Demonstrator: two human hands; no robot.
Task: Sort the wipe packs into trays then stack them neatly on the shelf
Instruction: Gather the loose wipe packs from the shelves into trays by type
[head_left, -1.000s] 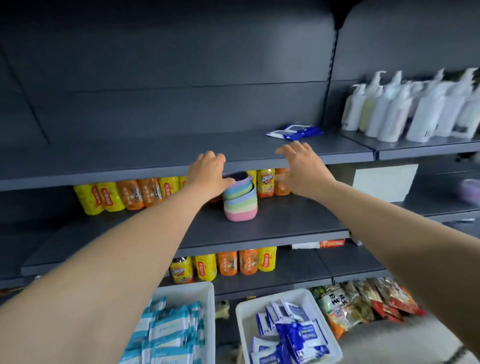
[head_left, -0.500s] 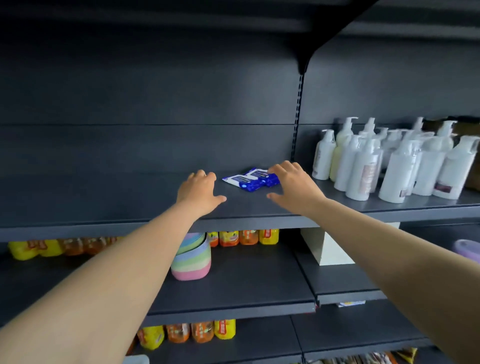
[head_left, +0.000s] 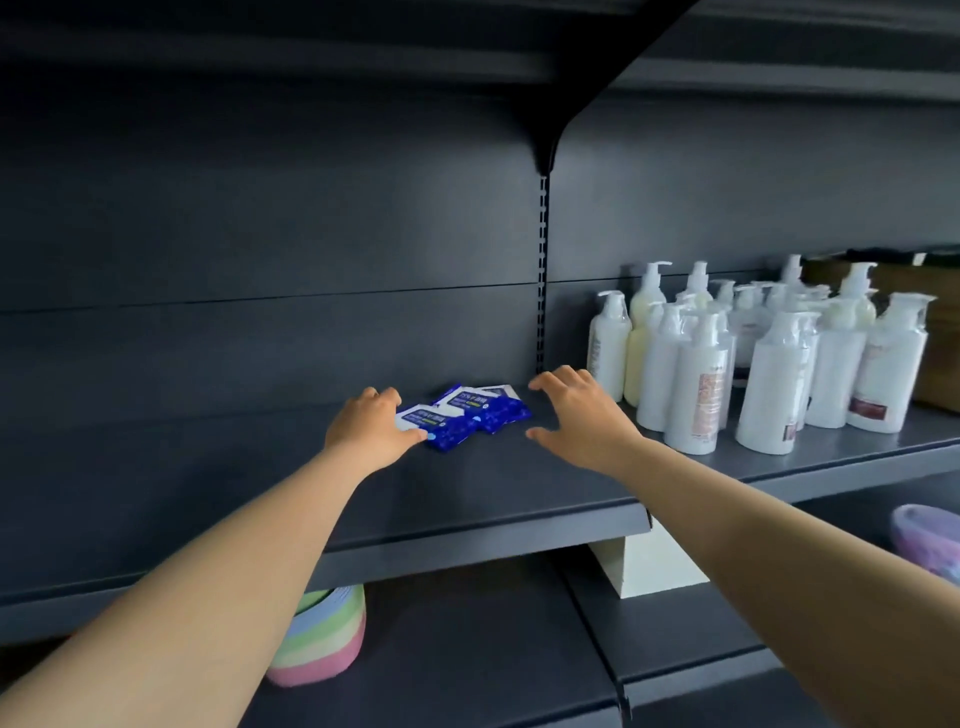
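Note:
Two or three dark blue wipe packs (head_left: 470, 415) with white labels lie loosely overlapped on the dark grey upper shelf (head_left: 467, 499), near its back panel. My left hand (head_left: 371, 428) reaches over the shelf and its fingertips touch the left edge of the nearest pack. My right hand (head_left: 576, 415) hovers just right of the packs, fingers spread and slightly bent, holding nothing. No trays are in view.
Several white pump bottles (head_left: 753, 364) crowd the shelf to the right. A stack of pastel bowls (head_left: 324, 639) sits on the lower shelf, and a white box (head_left: 649, 561) stands under the upper shelf. A purple tub (head_left: 924, 535) shows at the right edge.
Both hands have moved up from the middle shelf to the upper shelf and closed in on the blue packs. The view has tilted up, so the trays below have left the frame.

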